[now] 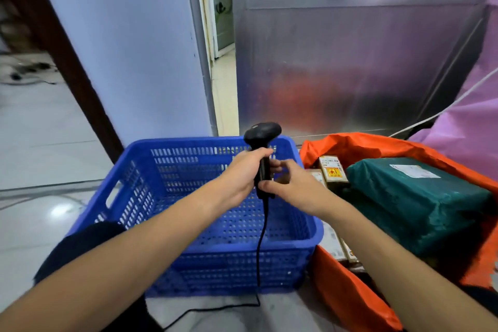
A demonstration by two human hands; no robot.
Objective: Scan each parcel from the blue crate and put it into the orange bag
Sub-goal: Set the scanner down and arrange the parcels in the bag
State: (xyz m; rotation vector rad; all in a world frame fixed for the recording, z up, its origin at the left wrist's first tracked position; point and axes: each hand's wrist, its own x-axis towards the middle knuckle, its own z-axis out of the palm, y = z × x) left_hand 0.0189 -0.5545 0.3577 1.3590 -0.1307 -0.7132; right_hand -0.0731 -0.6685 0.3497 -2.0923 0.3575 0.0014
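Note:
The blue crate [172, 197] stands on the floor in front of me, and no parcel shows inside it. Above it, my left hand [242, 175] grips the handle of a black barcode scanner [262, 133] held upright. My right hand [288, 186] pinches the same handle from the right side, thumb and fingers around its lower part. The scanner's black cable [260, 250] hangs down into the crate and over its front wall. To the right, the orange bag [347, 294] lies open with a large green parcel [420, 197] and several small brown boxes [332, 170] in it.
A metal door panel [350, 62] stands behind the crate and bag. Pink fabric [471, 121] hangs at the far right with a white cord across it. A dark wooden post [67, 62] leans at the left over pale tiled floor.

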